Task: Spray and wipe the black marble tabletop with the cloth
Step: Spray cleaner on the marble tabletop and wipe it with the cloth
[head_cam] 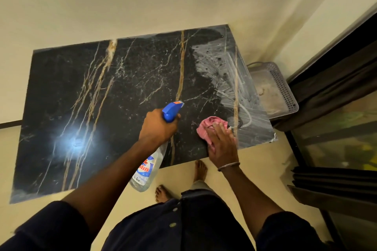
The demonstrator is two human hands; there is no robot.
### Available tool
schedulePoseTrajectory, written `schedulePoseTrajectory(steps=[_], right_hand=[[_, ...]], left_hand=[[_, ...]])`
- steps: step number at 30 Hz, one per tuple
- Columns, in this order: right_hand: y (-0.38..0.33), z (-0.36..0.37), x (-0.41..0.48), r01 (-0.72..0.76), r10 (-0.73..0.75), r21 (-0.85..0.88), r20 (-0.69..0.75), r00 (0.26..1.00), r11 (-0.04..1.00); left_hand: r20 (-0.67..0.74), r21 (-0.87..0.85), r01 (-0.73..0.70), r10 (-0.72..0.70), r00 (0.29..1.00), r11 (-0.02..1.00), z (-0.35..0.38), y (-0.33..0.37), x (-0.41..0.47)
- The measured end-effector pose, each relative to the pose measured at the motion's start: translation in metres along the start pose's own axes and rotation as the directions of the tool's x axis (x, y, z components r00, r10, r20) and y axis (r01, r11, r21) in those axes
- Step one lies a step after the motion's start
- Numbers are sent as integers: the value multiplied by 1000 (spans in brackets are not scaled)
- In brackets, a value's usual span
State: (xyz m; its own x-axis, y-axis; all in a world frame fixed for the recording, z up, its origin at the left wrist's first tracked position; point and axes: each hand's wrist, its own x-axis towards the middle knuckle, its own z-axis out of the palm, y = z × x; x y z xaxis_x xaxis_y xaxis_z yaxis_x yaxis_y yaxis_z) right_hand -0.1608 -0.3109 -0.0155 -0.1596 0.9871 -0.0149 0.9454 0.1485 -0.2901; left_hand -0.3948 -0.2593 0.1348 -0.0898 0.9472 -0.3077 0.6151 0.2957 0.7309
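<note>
The black marble tabletop [126, 87] with gold and white veins fills the middle of the view. Its right part is covered in whitish wet smears [230, 79]. My left hand [158, 126] grips the neck of a clear spray bottle [148, 169] with a blue trigger head [171, 111], nozzle pointing up and right over the table. My right hand [223, 144] lies flat on a crumpled pink cloth [210, 126], pressing it on the tabletop near the front right edge.
A grey perforated plastic basket [285, 91] stands just beyond the table's right end. Dark curtains and a glass door [336, 128] close the right side. A cream wall runs behind the table. My bare feet [163, 193] stand on the beige floor at the front edge.
</note>
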Motion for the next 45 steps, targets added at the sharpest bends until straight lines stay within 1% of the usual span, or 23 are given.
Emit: schedulePoseTrajectory(steps=[4, 7, 8, 9, 10, 12, 13, 15, 17, 18, 20, 22, 24, 28, 30, 31, 32, 34, 36, 39, 41, 43, 45], right_hand=[[39, -18, 3, -118, 119, 14, -84, 989, 993], [20, -12, 13, -325, 327, 36, -100, 940, 945], [9, -8, 18, -360, 364, 57, -93, 927, 931], [-2, -5, 23, -345, 350, 78, -74, 934, 935], [-11, 0, 28, -276, 281, 87, -43, 959, 957], [-26, 8, 35, -33, 30, 66, 49, 998, 997], [-31, 9, 39, 82, -87, 50, 102, 991, 995], [-34, 7, 47, 244, -245, 31, 147, 958, 969], [-27, 3, 52, 351, -351, 18, 123, 928, 936], [-19, 1, 55, 372, -373, 27, 108, 922, 928], [2, -3, 62, 299, -302, 48, 80, 950, 953], [24, -10, 70, 124, -127, 61, 33, 991, 990], [45, -17, 79, -12, 16, 96, -38, 999, 995], [53, -22, 97, -228, 249, 147, -152, 956, 963], [33, -19, 104, -335, 360, 164, -161, 919, 928], [20, -17, 109, -350, 375, 165, -155, 914, 922], [10, -15, 113, -323, 346, 160, -144, 927, 933], [-11, -7, 122, -176, 190, 126, -107, 976, 976], [-31, 3, 129, -33, 37, 99, -39, 999, 995], [-51, 9, 136, 116, -120, 45, 80, 990, 992], [-45, 5, 144, 225, -222, -3, 129, 966, 974], [-25, -4, 153, 251, -245, -39, 117, 962, 967], [-1, -15, 163, 127, -125, -37, 48, 991, 991]], left_hand=[[-12, -4, -15, 15, 1000, 1000, 16, 21, 11], [-34, -25, 11, -12, 999, 1000, 25, 34, 20], [-40, -30, 23, -24, 999, 999, 28, 37, 23], [-47, -30, 34, -36, 998, 999, 30, 40, 26], [-56, -25, 43, -45, 997, 999, 32, 44, 29], [-81, -19, 61, -62, 995, 998, 35, 49, 35], [-97, -16, 67, -68, 993, 998, 37, 52, 37], [-122, -6, 76, -76, 990, 997, 39, 56, 41], [-127, 3, 81, -80, 989, 997, 40, 59, 44], [-132, 10, 84, -82, 988, 996, 39, 60, 45], [-140, 12, 97, -94, 986, 995, 39, 63, 47], [-138, 9, 96, -94, 986, 995, 37, 67, 49], [-131, 3, 87, -86, 988, 996, 33, 68, 50], [-149, -24, 64, -67, 987, 998, 22, 66, 56], [-165, -27, 60, -64, 984, 998, 13, 61, 60], [-170, -30, 53, -57, 984, 998, 8, 58, 63], [-167, -34, 52, -57, 984, 998, 4, 55, 65], [-157, -48, 63, -70, 985, 997, -5, 50, 71], [-163, -42, 65, -71, 984, 997, -12, 44, 77], [-175, -16, 66, -68, 982, 998, -21, 41, 84], [-169, -18, 69, -71, 983, 997, -26, 38, 90], [-157, -26, 60, -63, 986, 998, -31, 36, 95], [-139, -34, 44, -48, 989, 998, -37, 34, 101]])
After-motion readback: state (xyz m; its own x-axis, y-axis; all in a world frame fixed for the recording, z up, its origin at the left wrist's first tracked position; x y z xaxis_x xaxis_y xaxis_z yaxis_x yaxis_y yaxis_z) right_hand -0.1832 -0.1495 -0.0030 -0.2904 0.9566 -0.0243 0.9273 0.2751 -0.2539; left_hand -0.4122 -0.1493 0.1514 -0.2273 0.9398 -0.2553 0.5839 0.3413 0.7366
